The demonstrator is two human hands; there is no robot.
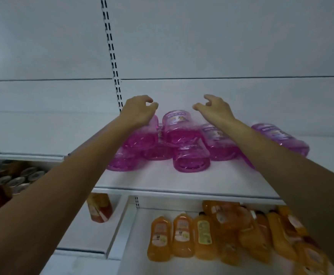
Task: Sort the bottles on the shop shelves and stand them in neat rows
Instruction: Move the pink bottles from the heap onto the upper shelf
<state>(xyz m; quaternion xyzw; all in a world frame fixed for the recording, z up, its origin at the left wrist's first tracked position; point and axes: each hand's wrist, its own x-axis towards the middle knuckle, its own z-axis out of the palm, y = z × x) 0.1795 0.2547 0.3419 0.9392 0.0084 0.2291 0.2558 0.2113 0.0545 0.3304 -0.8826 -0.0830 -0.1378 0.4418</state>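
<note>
Several pink bottles lie on their sides in a loose pile on the white upper shelf [182, 182]. One pink bottle [179, 128] lies on top in the middle, and another pink bottle [281, 137] lies at the right end. My left hand [138, 111] hovers over the pile's back left with its fingers loosely curled and nothing in them; its wrist is just above a pink bottle [142, 135]. My right hand [214, 108] hovers over the back right of the pile, fingers bent, holding nothing.
On the shelf below, orange bottles [182, 235] stand in a short row at the left, and more lie jumbled to the right. A reddish bottle [100, 208] and several cans [13, 180] sit on lower shelves at the left. A slotted upright [110, 52] runs up the back wall.
</note>
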